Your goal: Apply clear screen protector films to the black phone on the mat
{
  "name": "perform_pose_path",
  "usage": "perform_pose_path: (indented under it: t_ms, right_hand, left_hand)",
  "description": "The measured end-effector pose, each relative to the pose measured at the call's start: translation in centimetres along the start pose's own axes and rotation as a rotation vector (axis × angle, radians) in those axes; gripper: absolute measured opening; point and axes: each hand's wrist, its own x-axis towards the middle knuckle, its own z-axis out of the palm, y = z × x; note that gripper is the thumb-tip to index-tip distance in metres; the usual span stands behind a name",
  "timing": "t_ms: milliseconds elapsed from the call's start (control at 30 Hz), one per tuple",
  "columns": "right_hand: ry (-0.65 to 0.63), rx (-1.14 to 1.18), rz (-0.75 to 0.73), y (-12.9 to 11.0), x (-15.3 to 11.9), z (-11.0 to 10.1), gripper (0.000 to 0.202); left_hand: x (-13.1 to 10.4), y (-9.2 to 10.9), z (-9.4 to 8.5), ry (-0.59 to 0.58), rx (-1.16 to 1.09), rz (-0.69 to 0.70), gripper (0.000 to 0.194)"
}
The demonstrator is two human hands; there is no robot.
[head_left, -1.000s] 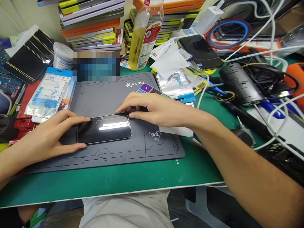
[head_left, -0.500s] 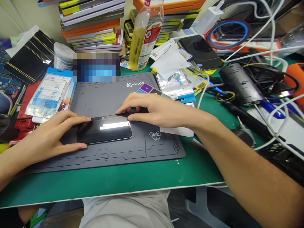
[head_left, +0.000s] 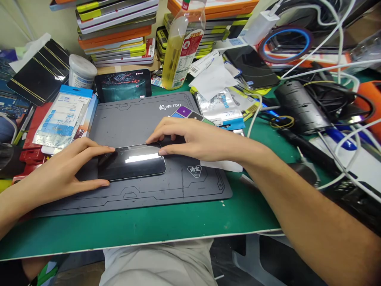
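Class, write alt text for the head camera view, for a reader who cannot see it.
A person's left hand and right hand press on either end of a black phone lying flat on a grey work mat on a green bench. Around it lie blue packets, a bottle of yellow liquid, stacked cases and tangled white cables.

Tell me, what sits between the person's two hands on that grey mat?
In the head view, a dark phone lies flat on the grey mat; the left hand touches its left end, the right hand its far right corner.
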Motion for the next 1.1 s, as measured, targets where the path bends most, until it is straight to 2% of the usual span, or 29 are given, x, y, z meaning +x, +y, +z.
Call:
perform_pose_path:
  t_ms: [200,567,1100]
  right_hand:
    - [0.012,-0.003,0.012,-0.1,0.0,0.1,0.025]
    - [0.027,0.008,0.006,0.0,0.1,0.2,0.026]
    - [0.044,0.015,0.002,0.1,0.3,0.5,0.024]
  left_hand:
    - [-0.1,-0.2,0.1,0.052,0.019,0.034,0.086]
    - [-0.5,0.1,0.7,0.028,-0.005,-0.031,0.086]
    - [-0.6,0.5,1.2,0.012,-0.021,-0.036,0.084]
